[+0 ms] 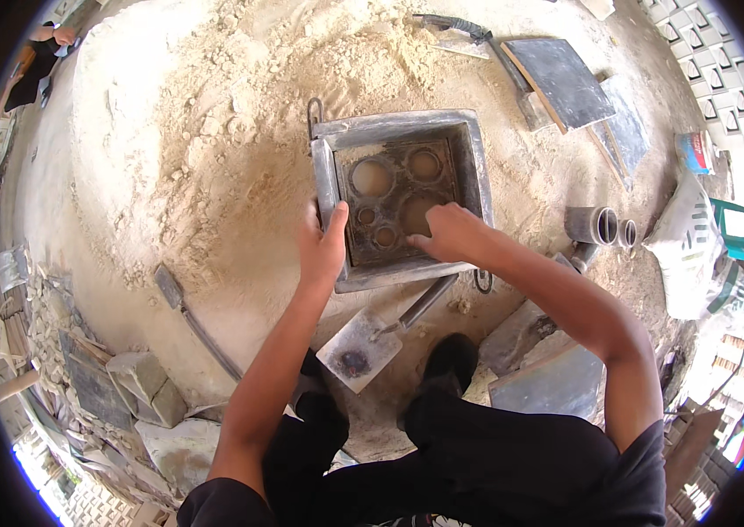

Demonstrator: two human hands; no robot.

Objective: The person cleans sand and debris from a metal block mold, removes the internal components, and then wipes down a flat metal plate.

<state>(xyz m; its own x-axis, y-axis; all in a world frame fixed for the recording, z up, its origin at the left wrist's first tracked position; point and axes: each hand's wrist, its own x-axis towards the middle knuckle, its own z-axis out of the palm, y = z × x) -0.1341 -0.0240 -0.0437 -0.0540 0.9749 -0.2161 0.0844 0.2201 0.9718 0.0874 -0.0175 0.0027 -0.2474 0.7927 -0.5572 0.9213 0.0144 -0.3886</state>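
Note:
A square, open-topped grey frame box [402, 283] stands on the sand in front of me. Inside it lies a dark flat plate with several round forms [373, 177] of differing size, dusted with sand. My left hand [323, 246] holds the box's left wall, its thumb over the rim and its fingers mostly hidden. Over the right wall reaches my right hand [446, 234], fingers curled down at the largest round form [413, 209]. Whatever those fingertips pinch is hidden. Wire loop handles [314, 112] stick out at two corners of the box.
Loose sand [249, 79] heaps up behind and left. A square-bladed shovel [359, 350] lies between my feet, a trowel-like tool [183, 303] to the left. Flat boards [559, 81], pipe pieces [591, 225] and a white sack [686, 250] sit right. Another person [34, 66] is far left.

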